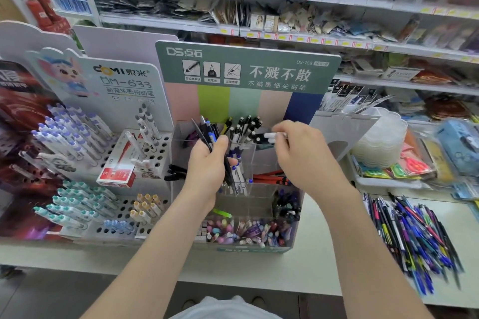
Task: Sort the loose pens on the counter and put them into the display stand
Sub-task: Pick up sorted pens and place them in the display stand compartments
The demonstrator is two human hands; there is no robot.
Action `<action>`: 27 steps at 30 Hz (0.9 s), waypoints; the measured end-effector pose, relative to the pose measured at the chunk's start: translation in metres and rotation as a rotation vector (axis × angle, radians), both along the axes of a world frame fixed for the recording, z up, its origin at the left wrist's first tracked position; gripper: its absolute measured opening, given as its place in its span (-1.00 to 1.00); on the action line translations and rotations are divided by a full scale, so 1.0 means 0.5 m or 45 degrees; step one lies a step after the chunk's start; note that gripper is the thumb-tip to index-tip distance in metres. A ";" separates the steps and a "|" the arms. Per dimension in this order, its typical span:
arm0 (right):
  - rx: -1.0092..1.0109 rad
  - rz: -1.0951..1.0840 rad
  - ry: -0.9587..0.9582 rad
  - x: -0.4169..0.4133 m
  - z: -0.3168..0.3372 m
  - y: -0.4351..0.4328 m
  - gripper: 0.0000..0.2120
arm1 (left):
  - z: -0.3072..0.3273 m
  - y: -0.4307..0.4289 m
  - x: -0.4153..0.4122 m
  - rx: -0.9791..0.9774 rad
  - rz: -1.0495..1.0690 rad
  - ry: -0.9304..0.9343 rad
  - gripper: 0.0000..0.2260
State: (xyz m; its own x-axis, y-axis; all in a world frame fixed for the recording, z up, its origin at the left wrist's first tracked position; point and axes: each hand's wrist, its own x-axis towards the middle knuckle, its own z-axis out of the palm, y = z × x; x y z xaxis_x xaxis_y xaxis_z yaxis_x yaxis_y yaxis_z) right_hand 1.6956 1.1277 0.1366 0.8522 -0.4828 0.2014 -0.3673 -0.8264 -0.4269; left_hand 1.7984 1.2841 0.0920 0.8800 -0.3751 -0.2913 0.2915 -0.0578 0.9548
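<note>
Observer: Bundle of dark-barrelled pens (pixel 207 132) stands upright in the left hand (pixel 207 168), fingers and thumb curled round it. Probable reason: it serves as holding stock, so the other hand is free to place one pen at a time.

Checker: And the right hand (pixel 295 155)?

Observer: Thumb and fingertips pinch a single pen (pixel 269 135), white barrel with a black end, lying near horizontal. It hovers over the rear pockets of the display stand (pixel 274 103), at 12 o'clock from the person, just beside the black-and-white pens (pixel 246 127) standing there. Judgement: like goes with like, so that pocket is the target; the pen needs tipping upright first.

Checker: Where is the unsorted stock?

Observer: Loose pens (pixel 414 235) lie in a heap on the counter (pixel 324 254), at 4 o'clock from the stand, well apart from both hands. Mixed blue, black and purple, some yellow and red; barrels cross at all angles. Blurred, so no print is legible.

Checker: Stand condition?

Observer: Clear-walled pockets, several part-filled: red pens (pixel 269 178) on the 3 o'clock side, pastel pens (pixel 233 232) in the front row at 6 o'clock. The heap looks large; by my estimate, sorting is far from done.
</note>
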 end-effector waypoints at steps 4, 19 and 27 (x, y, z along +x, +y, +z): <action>-0.033 0.186 0.191 0.082 0.025 -0.004 -0.73 | -0.002 0.001 0.008 -0.018 -0.045 0.001 -0.78; -0.016 0.352 0.235 0.164 0.021 -0.027 -0.81 | 0.009 0.017 0.014 -0.415 -0.004 0.472 -0.81; -0.563 -0.083 0.222 0.123 -0.051 0.054 -0.53 | 0.004 0.029 -0.017 -0.541 -0.077 0.426 -0.84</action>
State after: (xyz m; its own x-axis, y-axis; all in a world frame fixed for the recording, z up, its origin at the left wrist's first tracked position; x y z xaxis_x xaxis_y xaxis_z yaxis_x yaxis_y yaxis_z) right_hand 1.7572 1.1549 0.1111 0.8623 -0.4367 0.2564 -0.4592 -0.8877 0.0325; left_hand 1.7898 1.2984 0.0942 0.7387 -0.5676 -0.3636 0.5915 0.2870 0.7535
